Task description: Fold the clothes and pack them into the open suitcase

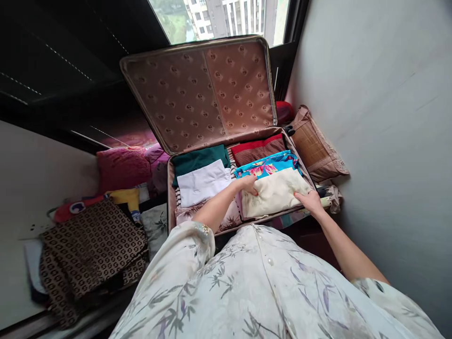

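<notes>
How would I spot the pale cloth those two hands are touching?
Find the open suitcase below the window. In its right half, at the near edge, a folded cream cloth lies between the left hand and right hand. It is plain, unlike the flowered blue cloth just beyond it.

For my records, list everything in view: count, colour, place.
Window: 1, black frame, top
Suitcase: 1, brown lining, centre
Green cloth: 1, green, suitcase's far left
White cloth: 1, white, suitcase's left
Leafy cloth: count unclear, pinkish, suitcase's near left
Red cloth: 1, red, suitcase's far right
Floral cloth: 1, blue, suitcase's right
Cream cloth: 1, cream, suitcase's near right
Fabric: count unclear, pink, left
Patterned cloth: 1, brownish, lower left
Bundle: 1, brown, right
Clutter: several, mixed colours, both sides
Shirt: 1, white, bottom
Left hand, right hand: 2, red nails, on cream cloth
</notes>
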The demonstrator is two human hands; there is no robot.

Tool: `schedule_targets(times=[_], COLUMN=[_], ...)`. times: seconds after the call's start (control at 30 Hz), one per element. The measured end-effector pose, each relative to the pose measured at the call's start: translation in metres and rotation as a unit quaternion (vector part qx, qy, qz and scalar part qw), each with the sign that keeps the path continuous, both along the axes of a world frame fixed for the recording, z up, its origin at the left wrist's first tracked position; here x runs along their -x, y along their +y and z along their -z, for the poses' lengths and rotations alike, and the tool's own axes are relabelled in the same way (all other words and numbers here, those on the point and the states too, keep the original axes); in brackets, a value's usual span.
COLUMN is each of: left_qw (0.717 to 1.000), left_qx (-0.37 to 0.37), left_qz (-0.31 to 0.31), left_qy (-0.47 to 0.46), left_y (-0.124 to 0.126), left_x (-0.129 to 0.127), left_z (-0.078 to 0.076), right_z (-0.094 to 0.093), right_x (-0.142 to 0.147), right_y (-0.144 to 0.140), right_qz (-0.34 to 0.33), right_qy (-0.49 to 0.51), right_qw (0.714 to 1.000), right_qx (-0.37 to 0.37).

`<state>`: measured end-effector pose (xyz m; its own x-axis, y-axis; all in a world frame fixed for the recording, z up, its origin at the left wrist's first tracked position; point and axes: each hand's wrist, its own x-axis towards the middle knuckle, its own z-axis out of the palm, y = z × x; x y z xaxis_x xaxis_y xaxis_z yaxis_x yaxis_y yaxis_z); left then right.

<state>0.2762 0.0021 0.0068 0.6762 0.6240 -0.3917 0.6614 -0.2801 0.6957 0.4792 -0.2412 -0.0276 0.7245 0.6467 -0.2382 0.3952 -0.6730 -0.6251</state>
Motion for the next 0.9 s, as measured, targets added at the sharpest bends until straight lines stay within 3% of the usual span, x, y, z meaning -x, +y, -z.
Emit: schedule_targets(times=[0.1, 0.2, 0.27, 0.4, 0.53, 0.6, 0.77, 0.9], left_qw=[0.996, 0.974, 0.961, 0.955, 0.944, 0.936, 0.936, 0.925], left_qx=[-0.046, -0.182, -0.234, -0.252, -0.207, -0.204, -0.264, -0.281], left_qz=[0.053, 0.106, 0.115, 0.121, 0.253, 0.288, 0.223, 0.244], left_qy=[0.046, 0.086, 0.094, 0.103, 0.043, -0.012, -0.062, -0.077], left_y=[0.000, -0.011, -0.022, -0.049, -0.072, -0.077, -0.075, -0.074], left_x=[0.003, 0.019, 0.028, 0.032, 0.032, 0.037, 0.056, 0.068], left_z=[0.000, 0.001, 0.001, 0.003, 0.009, 0.016, 0.042, 0.059], right_z=[-0.011, -0.018, -0.020, -0.020, -0.027, -0.030, -0.029, -0.023], right_x=[-0.015, -0.022, -0.020, -0.013, -0.018, -0.027, -0.054, -0.066], right_y=[-0.005, -0.010, -0.007, 0.020, 0.055, 0.068, 0.075, 0.062], right_qz=[-0.044, -0.129, -0.193, -0.278, -0.398, -0.467, -0.543, -0.540], right_qy=[-0.103, -0.242, -0.271, -0.268, -0.292, -0.281, -0.282, -0.306], right_qw=[0.987, 0.959, 0.942, 0.922, 0.869, 0.838, 0.790, 0.784], right_qx=[0.113, 0.077, 0.036, 0.022, 0.029, 0.036, 0.040, -0.020])
